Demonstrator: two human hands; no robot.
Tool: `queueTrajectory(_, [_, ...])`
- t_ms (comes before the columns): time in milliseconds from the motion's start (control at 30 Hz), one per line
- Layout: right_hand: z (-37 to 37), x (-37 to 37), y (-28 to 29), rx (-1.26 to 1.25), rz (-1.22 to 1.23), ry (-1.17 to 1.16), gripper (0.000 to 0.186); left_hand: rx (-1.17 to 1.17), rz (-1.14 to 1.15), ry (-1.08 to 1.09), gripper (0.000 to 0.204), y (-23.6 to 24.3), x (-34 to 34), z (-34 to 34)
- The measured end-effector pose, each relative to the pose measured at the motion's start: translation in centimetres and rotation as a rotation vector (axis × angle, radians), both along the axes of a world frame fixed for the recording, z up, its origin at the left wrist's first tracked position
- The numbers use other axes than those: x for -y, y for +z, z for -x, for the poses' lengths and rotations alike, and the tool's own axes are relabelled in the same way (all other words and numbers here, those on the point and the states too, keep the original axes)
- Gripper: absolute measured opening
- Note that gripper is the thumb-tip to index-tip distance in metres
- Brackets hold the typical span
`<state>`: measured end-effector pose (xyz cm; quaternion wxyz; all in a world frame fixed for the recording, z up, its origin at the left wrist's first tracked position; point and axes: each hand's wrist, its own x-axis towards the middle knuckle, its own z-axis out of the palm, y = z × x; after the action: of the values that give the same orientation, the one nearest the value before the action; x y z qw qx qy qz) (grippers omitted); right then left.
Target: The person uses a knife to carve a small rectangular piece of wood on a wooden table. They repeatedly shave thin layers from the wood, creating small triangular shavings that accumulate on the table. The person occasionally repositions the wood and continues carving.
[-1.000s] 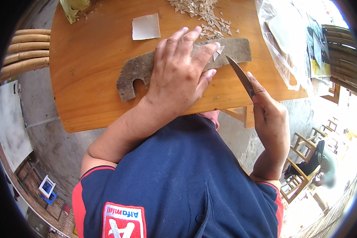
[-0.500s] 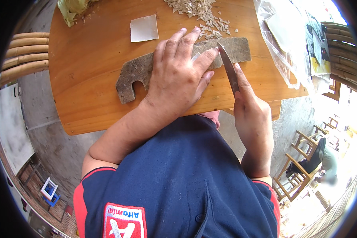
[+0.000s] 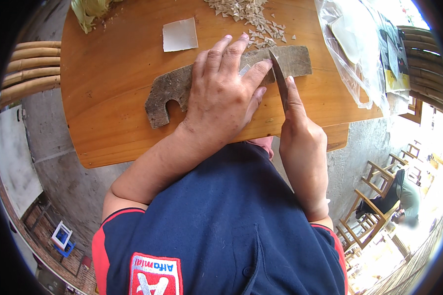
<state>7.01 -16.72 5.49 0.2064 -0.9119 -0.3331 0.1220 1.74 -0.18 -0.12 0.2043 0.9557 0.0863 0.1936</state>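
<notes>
My left hand (image 3: pixel 225 93) lies flat on a worn grey-brown board (image 3: pixel 168 93) with a notch at its left end, pinning a small pale strip (image 3: pixel 244 70) under the fingertips. My right hand (image 3: pixel 300 132) grips a knife (image 3: pixel 279 78); the index finger runs along the blade's back and the tip rests on the board just right of my left fingers. Just beyond the board, a heap of small pale cut chips (image 3: pixel 246 14) covers the round wooden table (image 3: pixel 108 113).
A square pale sheet (image 3: pixel 180 34) and a green leafy bundle (image 3: pixel 91 11) lie at the table's far left. A clear plastic bag with pale sheets (image 3: pixel 359 44) covers the right side. Bamboo chair rails (image 3: pixel 27 69) stand left, wooden chairs (image 3: pixel 374 216) lower right.
My right hand has brought the knife in from the table's right edge onto the board, close beside my left fingers. My left hand stays pressed on the board.
</notes>
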Motion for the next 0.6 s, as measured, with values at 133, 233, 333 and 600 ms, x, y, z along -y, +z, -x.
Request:
queueTrajectory(133, [0.4, -0.7, -0.1, -0.031, -0.018, -0.078, 0.068, -0.010, -0.001, 0.006, 0.045, 0.1, 0.1, 0.0])
queueTrajectory(233, [0.6, -0.4, -0.2, 0.002, 0.003, -0.067, 0.069, -0.003, -0.011, 0.014, 0.045, 0.0, 0.2, 0.0])
queueTrajectory(333, [1.2, 0.2, 0.7, -0.026, 0.079, -0.068, 0.068, 0.004, -0.022, 0.027, 0.044, -0.2, 0.2, -0.1])
queueTrajectory(600, [0.3, 2.7, 1.1, -0.137, 0.006, -0.100, 0.064, 0.033, -0.015, 0.030, 0.043, -0.4, 0.1, 0.0])
